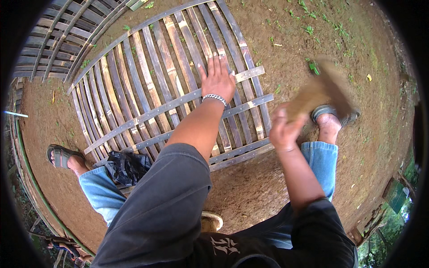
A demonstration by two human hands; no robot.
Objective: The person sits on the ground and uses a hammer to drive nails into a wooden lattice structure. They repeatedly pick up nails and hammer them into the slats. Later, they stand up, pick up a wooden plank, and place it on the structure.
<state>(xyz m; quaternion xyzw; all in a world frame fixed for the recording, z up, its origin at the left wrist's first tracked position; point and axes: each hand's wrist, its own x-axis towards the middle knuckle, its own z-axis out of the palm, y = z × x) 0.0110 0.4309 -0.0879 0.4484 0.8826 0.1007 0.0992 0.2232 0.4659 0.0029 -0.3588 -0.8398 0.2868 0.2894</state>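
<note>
Dirt ground [375,116], slatted panel [167,106], white-lettered shirt [203,250]

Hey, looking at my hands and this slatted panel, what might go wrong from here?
Your right hand holds a motion-blurred brown tool; if it strikes the slatted panel, your left hand, flat against the slats, could get hit. The tool also overlaps your right sandal in this view, so a slip might hurt that foot, though the real gap is hard to judge.
</note>
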